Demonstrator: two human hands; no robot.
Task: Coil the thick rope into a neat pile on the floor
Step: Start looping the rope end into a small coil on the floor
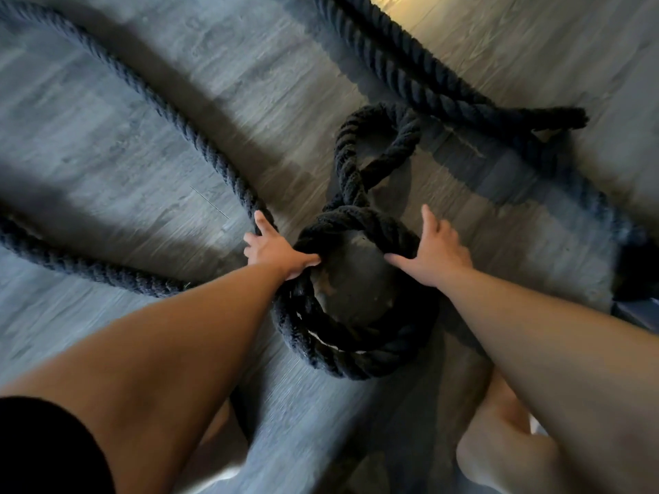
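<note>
Both hands press spread-fingered on a small coil of the thick rope (356,315) — left hand (274,253) on its left edge, right hand (437,253) on its right — on grey floor (142,137), loose lengths trailing around.

I see bare floor (149,112) left of the coil (356,315), fenced by a long rope (171,112) run curving past. Beyond the coil a twisted loop (374,151) rises, blocking a straight reach. Right of the coil another strand (428,76) crosses; a dark object (638,276) sits at the far right edge.
</note>
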